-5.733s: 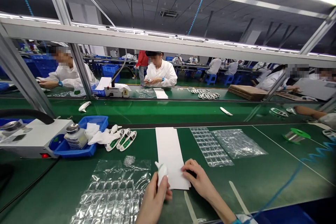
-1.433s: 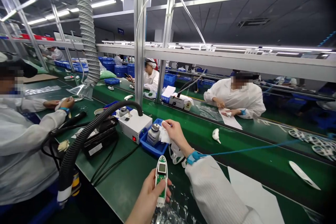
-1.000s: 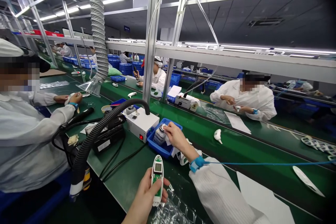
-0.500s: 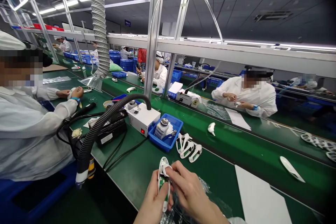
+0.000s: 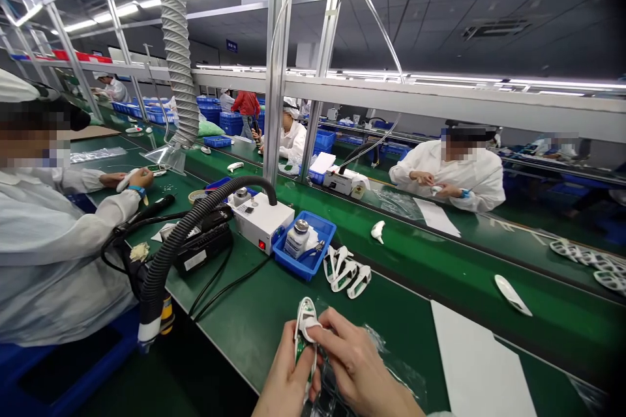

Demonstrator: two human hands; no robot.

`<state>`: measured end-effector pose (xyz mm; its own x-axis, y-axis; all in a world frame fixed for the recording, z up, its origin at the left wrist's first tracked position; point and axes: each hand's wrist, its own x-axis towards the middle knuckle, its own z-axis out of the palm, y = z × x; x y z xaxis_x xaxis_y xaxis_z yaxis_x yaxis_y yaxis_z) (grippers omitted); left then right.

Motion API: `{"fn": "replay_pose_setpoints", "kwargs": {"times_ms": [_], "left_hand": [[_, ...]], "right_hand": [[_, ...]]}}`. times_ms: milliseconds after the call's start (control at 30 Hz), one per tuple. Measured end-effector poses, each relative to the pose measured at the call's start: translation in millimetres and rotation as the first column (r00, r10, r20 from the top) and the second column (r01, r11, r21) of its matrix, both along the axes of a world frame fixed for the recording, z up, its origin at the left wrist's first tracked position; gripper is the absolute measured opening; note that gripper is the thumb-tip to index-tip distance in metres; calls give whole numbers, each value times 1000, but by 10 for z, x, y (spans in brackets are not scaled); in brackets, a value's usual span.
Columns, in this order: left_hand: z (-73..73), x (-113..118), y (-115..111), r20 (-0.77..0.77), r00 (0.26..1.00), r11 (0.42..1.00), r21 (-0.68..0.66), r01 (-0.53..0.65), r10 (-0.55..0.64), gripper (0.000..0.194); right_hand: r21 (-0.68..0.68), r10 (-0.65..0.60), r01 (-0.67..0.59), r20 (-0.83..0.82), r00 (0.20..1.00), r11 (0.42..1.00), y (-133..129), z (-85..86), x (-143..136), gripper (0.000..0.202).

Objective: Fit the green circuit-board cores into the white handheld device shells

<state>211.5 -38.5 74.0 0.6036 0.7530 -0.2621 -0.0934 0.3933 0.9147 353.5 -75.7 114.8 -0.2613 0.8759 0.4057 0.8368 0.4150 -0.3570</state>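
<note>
Left hand (image 5: 287,365) clamps the case (image 5: 304,310), right hand (image 5: 353,357) pinches tissue (image 5: 309,324); this case seems light, stiff, fragile inside: better hold its sides.

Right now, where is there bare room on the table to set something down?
Bare table shows between the blue tray and left hand, and between the shells and white paper, beyond the plastic. Crowded: inside the tray, around the bottle, and beside the right hand.

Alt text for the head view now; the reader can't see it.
The left hand holds a white casing with a green circuit board; the right hand holds a white pad against it. Beyond lie a blue tray with a bottle and more casings.
</note>
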Motion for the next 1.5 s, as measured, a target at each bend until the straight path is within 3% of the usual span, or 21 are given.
{"fn": "replay_pose_setpoints", "kwargs": {"times_ms": [67,233,433,733,900,967,1067,1167,1333,1500], "left_hand": [[-3,-11,2,18,1000,1000,-27,11,-10,69],[1,-35,14,17,999,999,-8,51,-51,60],[-19,-9,21,-27,999,997,65,43,-41,52],[-49,-61,11,-85,993,982,158,99,-86,30],[36,-51,41,-106,992,984,156,86,-70,39],[71,-41,46,-118,992,985,156,69,-51,42],[78,-29,28,-123,992,990,143,19,-1,45],[34,-23,-1,-124,991,988,151,-25,45,45],[-24,-7,-17,-130,991,983,181,-5,29,43],[-44,10,-4,-26,999,994,96,49,-47,46]], "right_hand": [[14,-9,8,71,997,1000,2,9,26,27],[203,-51,-11,297,953,979,8,2,66,33],[257,-89,15,281,956,966,-15,3,13,35],[137,2,-43,290,957,990,8,0,108,24],[232,-89,13,323,942,973,6,-9,81,28],[208,-92,40,248,964,977,-17,-8,50,29],[63,-71,71,5,997,996,-57,5,9,31],[-61,-59,48,-197,979,997,-74,18,-6,31],[51,-111,110,7,994,993,-59,-1,10,29],[68,-17,11,98,995,998,-62,2,67,30]]}}
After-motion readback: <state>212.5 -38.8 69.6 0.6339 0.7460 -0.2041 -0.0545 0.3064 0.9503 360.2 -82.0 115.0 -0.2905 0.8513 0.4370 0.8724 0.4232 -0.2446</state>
